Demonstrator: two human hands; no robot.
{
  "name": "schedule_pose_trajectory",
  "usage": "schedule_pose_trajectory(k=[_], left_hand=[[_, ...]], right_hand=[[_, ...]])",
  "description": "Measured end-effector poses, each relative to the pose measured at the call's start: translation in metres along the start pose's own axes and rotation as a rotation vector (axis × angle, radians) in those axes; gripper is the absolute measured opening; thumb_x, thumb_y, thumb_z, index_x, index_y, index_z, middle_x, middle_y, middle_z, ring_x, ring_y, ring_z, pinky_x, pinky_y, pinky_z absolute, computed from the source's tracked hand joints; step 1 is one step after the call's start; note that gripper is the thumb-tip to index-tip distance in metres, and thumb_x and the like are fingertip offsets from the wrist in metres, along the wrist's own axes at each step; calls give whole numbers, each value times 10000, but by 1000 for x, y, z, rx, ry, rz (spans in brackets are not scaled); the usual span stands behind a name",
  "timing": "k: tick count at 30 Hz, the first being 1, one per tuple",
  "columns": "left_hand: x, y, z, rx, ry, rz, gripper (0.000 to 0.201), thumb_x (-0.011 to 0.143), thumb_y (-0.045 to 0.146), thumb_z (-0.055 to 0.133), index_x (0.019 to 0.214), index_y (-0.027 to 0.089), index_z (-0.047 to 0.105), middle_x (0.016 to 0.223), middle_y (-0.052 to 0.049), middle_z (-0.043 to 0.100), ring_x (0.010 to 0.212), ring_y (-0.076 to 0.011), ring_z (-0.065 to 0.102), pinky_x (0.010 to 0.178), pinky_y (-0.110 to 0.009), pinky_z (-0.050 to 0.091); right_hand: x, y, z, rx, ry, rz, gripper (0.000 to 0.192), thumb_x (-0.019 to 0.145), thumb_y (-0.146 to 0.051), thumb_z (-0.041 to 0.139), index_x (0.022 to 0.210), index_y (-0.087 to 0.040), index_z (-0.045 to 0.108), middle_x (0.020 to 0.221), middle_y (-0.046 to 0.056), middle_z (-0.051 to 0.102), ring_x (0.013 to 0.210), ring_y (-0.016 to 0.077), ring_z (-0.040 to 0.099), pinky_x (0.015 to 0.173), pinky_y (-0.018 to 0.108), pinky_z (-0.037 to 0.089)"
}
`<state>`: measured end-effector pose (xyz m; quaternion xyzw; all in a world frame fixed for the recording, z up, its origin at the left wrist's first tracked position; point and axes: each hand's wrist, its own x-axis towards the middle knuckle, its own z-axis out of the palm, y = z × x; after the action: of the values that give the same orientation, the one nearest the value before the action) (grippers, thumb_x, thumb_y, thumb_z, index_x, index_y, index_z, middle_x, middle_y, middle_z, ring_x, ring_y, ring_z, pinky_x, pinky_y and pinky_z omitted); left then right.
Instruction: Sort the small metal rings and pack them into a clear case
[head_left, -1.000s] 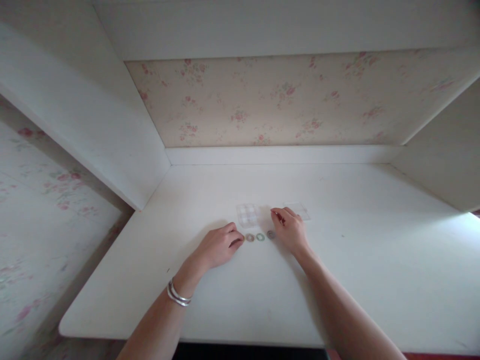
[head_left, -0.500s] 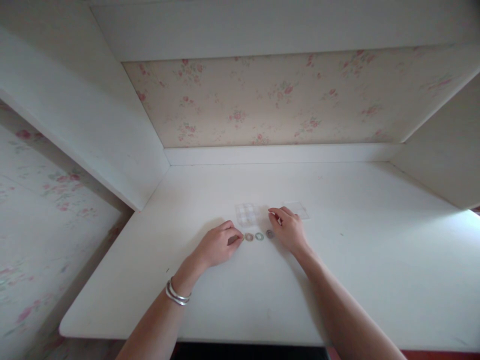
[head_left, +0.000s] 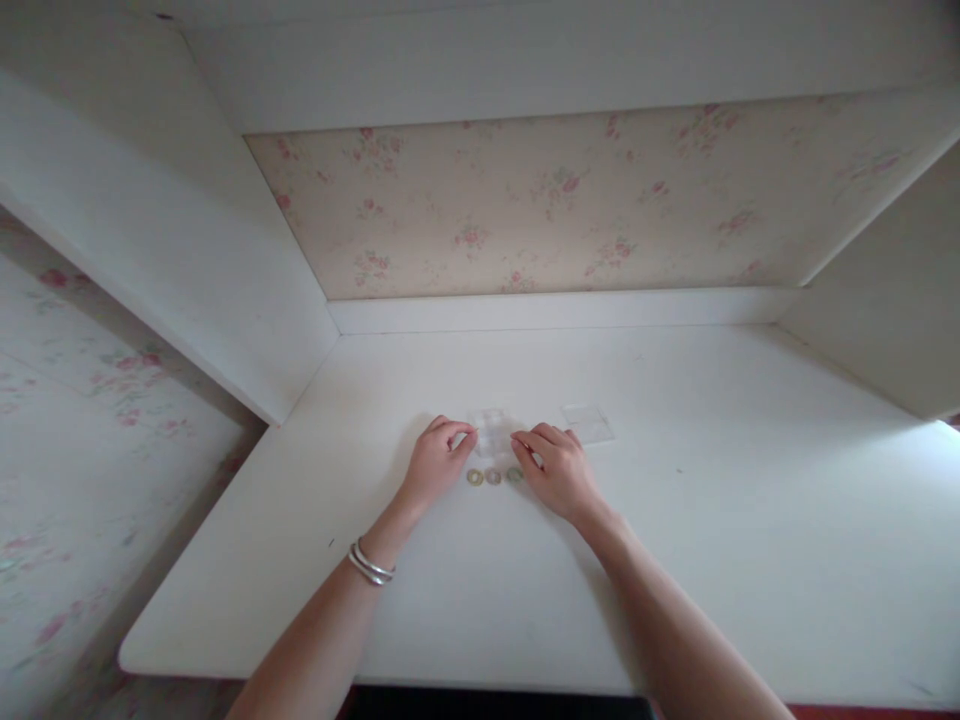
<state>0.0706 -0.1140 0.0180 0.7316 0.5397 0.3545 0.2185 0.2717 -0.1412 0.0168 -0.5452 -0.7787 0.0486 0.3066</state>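
Observation:
A small clear plastic box (head_left: 492,432) with a grid of compartments lies on the white desk between my hands. My left hand (head_left: 439,455) pinches its left edge between thumb and forefinger. At the right edge my right hand (head_left: 555,462) has its thumb and fingertips closed on the box. Just in front, a yellowish ring (head_left: 475,478), a pinkish ring (head_left: 493,477) and a green ring (head_left: 514,475) lie in a row. The green one is close to my right hand, which hides the desk to the right of it.
A flat clear plastic lid (head_left: 589,424) lies behind my right hand. The white desk (head_left: 720,560) is bounded by a back ledge (head_left: 562,310) and a left side panel (head_left: 247,260). A tiny dark speck (head_left: 331,543) is at the left.
My left hand has left the yellowish ring and moved up to the box's left edge. My right hand has shifted left to its right edge, and now covers the dark ring's spot.

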Motion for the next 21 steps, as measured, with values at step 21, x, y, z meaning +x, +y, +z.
schedule_pose_trajectory(k=[21], left_hand=[[2,-17,-10,-4,117,-78,222,866,323,497,923,183,660,801,-17,589,717,-132,539,689,-252,441]], right_hand=[[-10,-37,7,-65,-239,-301,180,880,-231,498,943,-232,667,846,28,579,792,146,462,724,315,234]])
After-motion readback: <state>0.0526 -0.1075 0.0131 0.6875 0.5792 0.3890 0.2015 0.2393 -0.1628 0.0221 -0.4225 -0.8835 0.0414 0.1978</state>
